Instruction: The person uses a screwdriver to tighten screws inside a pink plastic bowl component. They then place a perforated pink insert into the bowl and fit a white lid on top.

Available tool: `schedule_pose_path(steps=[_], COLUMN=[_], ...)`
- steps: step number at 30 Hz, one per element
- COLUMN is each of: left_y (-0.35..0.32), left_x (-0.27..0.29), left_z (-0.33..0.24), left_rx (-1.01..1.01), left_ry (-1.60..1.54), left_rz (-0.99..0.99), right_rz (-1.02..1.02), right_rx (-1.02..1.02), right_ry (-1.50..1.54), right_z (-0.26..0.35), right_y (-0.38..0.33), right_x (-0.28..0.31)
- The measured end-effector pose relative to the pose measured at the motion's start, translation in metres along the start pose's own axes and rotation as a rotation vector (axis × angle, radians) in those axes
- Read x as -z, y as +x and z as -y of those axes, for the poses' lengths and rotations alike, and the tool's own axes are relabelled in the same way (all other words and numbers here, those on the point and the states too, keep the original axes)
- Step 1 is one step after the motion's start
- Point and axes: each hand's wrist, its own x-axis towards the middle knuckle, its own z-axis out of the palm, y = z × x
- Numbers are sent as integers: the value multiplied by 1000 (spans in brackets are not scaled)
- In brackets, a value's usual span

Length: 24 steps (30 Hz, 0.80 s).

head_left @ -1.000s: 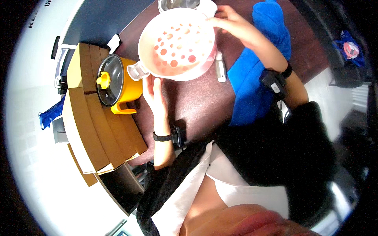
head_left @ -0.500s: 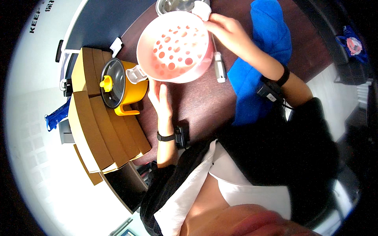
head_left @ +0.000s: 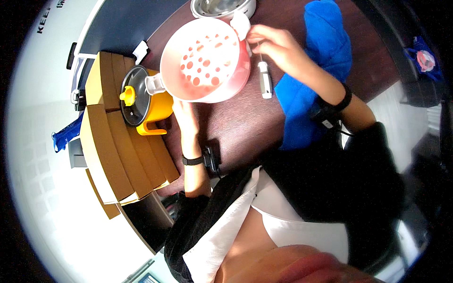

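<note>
A pink steamer basket point(head_left: 203, 85) with round holes in its bottom and two white handles is held up over the dark table, tilted. My left hand point(head_left: 185, 118) supports it from below at its near left side; the fingertips are hidden behind the wall. At the right rim, just below the white handle, the bent fingers of my right hand point(head_left: 276, 45) are closed against the basket. Left of the basket stands a yellow pot point(head_left: 160, 106) with a glass lid point(head_left: 135, 106) and a yellow knob. Behind the basket sits a round metal-lined pot point(head_left: 224, 7), partly covered.
A slim white-and-grey device point(head_left: 265, 80) lies on the table point(head_left: 236, 122) beneath my right hand. Blue cloth point(head_left: 302, 104) spreads beside my right forearm. Brown cardboard boxes point(head_left: 118, 155) line the left edge, and a dark partition point(head_left: 127, 23) rises behind.
The basket has shifted slightly left and tilted a little more, and my left hand has moved left with it. My right-hand fingers have slid from the handle to just below it.
</note>
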Motion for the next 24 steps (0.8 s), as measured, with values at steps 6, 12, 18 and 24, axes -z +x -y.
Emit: schedule_pose_path(steps=[6,12,18,24], left_y=[6,-7,-2,-3], left_x=[20,35,33,12], left_z=[19,29,21,6], left_rx=[37,16,114,86], left_ry=[-220,-305,-383,-355], left_rz=[41,25,62,-26], right_rz=[287,567,682,531], right_rx=[-444,-696,-733,-677], right_ry=[220,422,390,257], right_z=[-8,-1,-1,13], right_y=[-2,-7,-15,-14], right_x=[5,15,9,-1])
